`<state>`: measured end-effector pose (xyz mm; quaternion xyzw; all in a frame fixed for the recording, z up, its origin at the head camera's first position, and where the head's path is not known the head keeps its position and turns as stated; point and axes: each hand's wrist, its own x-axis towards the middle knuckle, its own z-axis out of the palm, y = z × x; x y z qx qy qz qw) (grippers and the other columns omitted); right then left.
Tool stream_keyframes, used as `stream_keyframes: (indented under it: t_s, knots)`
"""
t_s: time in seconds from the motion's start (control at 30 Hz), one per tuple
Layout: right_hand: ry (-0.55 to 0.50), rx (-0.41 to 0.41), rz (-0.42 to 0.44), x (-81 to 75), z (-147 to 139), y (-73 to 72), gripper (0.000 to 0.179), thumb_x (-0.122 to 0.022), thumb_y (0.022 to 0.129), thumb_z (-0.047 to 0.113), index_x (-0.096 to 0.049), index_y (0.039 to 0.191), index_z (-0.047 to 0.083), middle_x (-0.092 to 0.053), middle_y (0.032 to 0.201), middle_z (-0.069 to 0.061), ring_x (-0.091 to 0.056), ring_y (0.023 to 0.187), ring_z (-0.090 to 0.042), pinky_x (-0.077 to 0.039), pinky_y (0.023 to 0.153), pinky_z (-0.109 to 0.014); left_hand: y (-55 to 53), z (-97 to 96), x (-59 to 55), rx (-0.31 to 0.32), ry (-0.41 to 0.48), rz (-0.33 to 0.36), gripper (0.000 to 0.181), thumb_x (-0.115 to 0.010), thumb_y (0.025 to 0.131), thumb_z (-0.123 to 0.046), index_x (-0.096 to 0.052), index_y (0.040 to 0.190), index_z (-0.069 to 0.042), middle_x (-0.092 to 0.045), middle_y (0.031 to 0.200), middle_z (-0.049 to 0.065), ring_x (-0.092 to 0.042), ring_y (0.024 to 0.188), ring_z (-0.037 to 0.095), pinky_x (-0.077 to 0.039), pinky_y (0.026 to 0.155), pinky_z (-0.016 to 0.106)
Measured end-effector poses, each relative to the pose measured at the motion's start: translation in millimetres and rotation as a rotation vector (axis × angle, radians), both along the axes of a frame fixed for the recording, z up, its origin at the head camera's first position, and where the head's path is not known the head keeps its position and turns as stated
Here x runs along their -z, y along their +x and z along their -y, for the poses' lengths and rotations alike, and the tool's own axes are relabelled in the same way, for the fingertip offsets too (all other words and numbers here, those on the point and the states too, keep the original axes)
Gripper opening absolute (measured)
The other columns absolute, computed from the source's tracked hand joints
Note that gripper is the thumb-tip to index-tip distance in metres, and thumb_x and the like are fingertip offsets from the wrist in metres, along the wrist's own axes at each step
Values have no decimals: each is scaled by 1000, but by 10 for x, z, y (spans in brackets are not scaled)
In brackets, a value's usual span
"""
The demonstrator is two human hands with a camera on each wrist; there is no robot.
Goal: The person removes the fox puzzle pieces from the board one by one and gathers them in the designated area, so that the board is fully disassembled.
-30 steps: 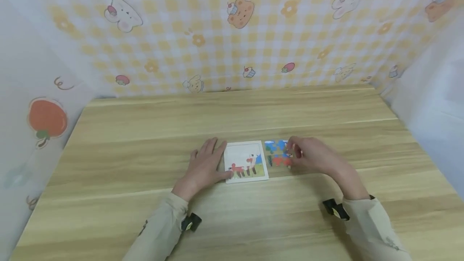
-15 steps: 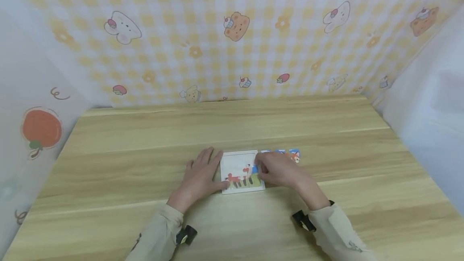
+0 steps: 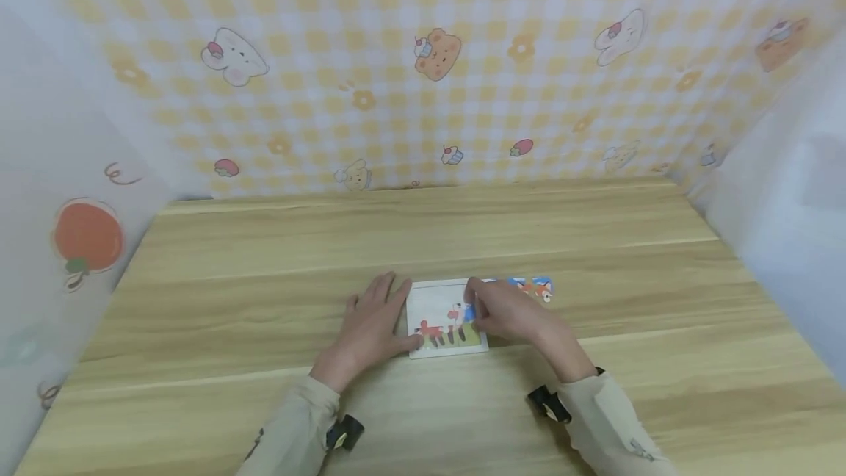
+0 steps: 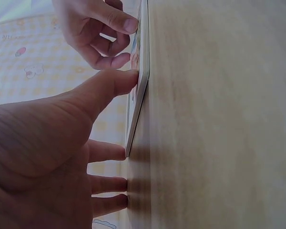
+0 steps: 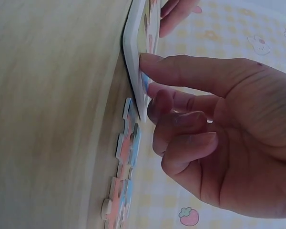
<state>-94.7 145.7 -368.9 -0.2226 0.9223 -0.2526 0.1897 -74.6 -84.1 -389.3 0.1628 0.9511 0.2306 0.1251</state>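
A square white-framed jigsaw board (image 3: 428,301) lies on the wooden table, its lower part filled with red, white and green picture pieces and its upper part bare. My left hand (image 3: 367,329) rests at its left side, thumb (image 4: 126,82) on the frame's near left part and fingers spread along the edge. Over the board's right side is my right hand (image 3: 512,312), thumb and index finger pinching a puzzle piece (image 5: 144,82) against it; most of that piece is hidden by the fingers. The other right fingers are curled.
Several loose puzzle pieces (image 5: 125,157), with blue and orange fox parts, lie flat just right of the board, partly behind my right hand in the head view. A yellow checked cloth (image 3: 383,57) hangs behind the wooden table (image 3: 277,241).
My right hand has moved left from the loose pieces to the board's right side and has stayed there since. The left hand keeps its place. The head view has tilted up slightly.
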Motion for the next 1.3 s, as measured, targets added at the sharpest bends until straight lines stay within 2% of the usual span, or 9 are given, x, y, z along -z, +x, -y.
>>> stream_keyframes:
  t_s: [0.13,0.27,0.53,0.67,1.07,1.3]
  knots:
    - [-35,-35,-13,50,1,34,26,-67,80,0,-52,101,3,-49,62,6,-44,54,-8,-41,52,-23,42,16,37,-5,-18,1,85,-72,77,-42,-34,144,-5,-23,148,21,-17,136,37,-15,101,64]
    - [-43,-37,-53,91,4,77,26,-67,79,-1,-51,100,3,-48,63,7,-43,54,-7,-40,50,-22,66,23,80,3,-17,-1,85,-71,77,-42,-33,144,-5,-23,148,21,-17,136,37,-16,100,66]
    - [-22,55,-126,89,6,108,28,-73,75,-2,-53,92,7,-45,82,0,-42,65,-13,-40,54,-24,36,-11,70,14,-2,-19,85,-70,78,-42,-33,144,-4,-23,148,22,-18,136,38,-17,99,66]
    - [-25,41,-144,90,24,105,28,-73,75,-1,-54,94,6,-48,85,-2,-42,66,-14,-41,55,-24,29,-1,64,0,-15,-10,85,-71,78,-42,-33,144,-5,-23,148,21,-17,136,37,-16,100,65]
    - [-4,69,-182,89,90,85,28,-69,70,-9,-55,90,5,-53,72,1,-45,62,-13,-41,52,-23,16,2,37,10,-15,-10,85,-70,79,-42,-32,145,-5,-21,149,21,-15,137,37,-16,101,65]
    - [13,58,-206,76,89,79,27,-70,71,-8,-57,93,2,-54,76,-1,-46,63,-13,-42,53,-22,-8,-5,30,14,-25,-5,85,-69,79,-43,-31,145,-6,-20,150,21,-15,137,37,-16,101,65]
